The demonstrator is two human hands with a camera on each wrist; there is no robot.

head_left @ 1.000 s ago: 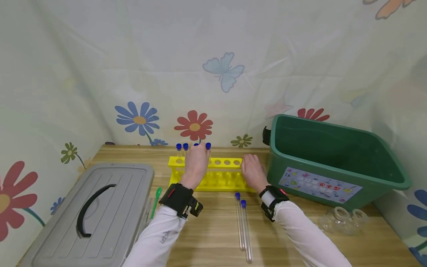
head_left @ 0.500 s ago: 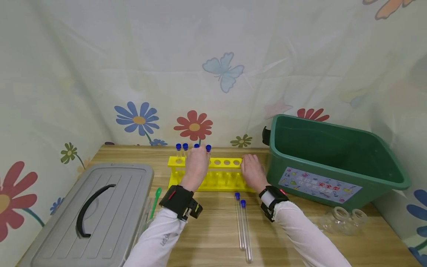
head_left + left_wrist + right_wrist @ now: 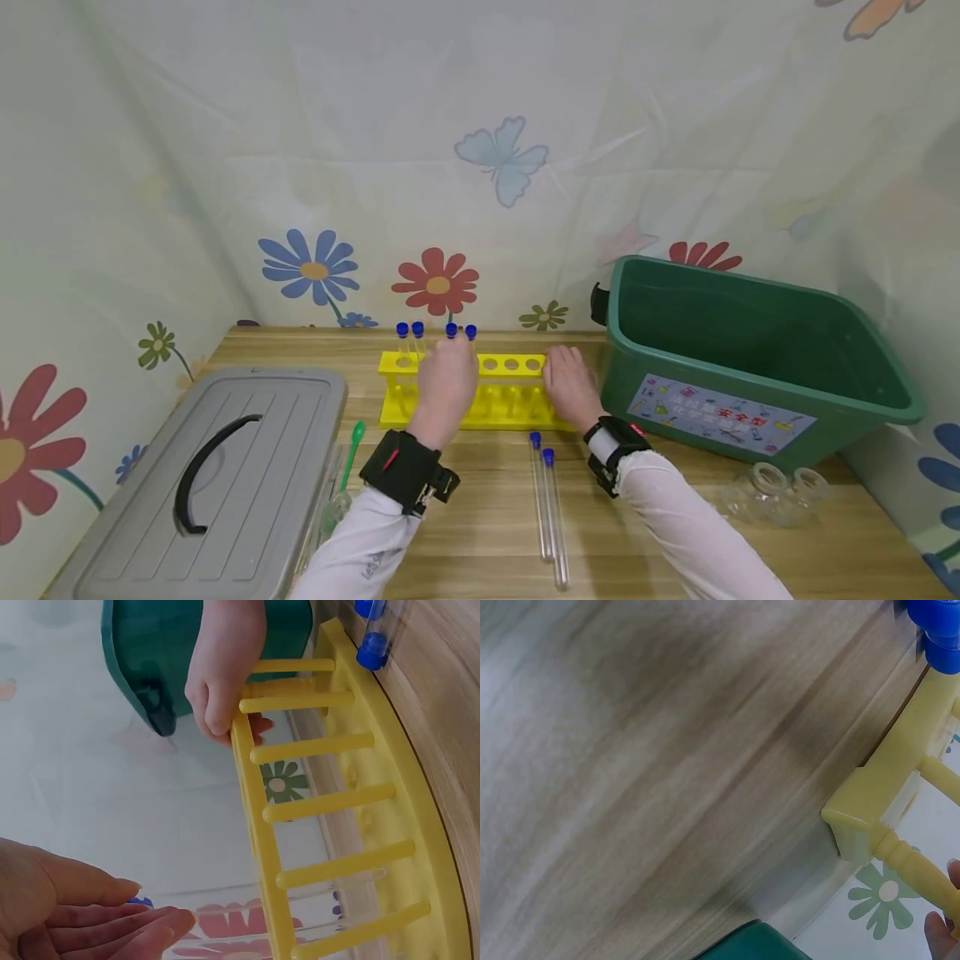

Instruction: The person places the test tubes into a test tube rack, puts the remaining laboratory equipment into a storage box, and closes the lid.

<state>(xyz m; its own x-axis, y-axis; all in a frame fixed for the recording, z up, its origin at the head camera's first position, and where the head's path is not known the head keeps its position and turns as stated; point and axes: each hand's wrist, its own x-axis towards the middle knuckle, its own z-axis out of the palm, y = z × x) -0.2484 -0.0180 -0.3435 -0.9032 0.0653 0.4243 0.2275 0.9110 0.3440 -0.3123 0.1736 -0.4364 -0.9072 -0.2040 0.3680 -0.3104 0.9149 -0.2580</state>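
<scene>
A yellow test tube rack [image 3: 498, 408] stands on the table. Several tubes with blue caps [image 3: 402, 330] stand upright in its left half. My left hand [image 3: 447, 379] is over the tubes, hiding part of them. In the left wrist view its fingers [image 3: 97, 930] are extended and loose, with thumb and fingertips apart; a blue cap [image 3: 140, 901] shows just behind the thumb. My right hand [image 3: 572, 385] grips the rack's right end, thumb in front and fingers behind the top bar. Two capped test tubes [image 3: 557, 525] lie on the table in front of the rack.
A green bin [image 3: 720, 392] stands at the right, close to the right hand. Glass jars [image 3: 768, 492] are in front of it. At the left are a grey lidded box [image 3: 225, 500] and a green spoon [image 3: 352, 450]. A printed curtain [image 3: 375, 192] hangs behind the table.
The rightmost racked tube's cap has sunk slightly. My left hand has shifted a little right and toward me, and the cap beside it shows farther right. The right hand stays on the rack.
</scene>
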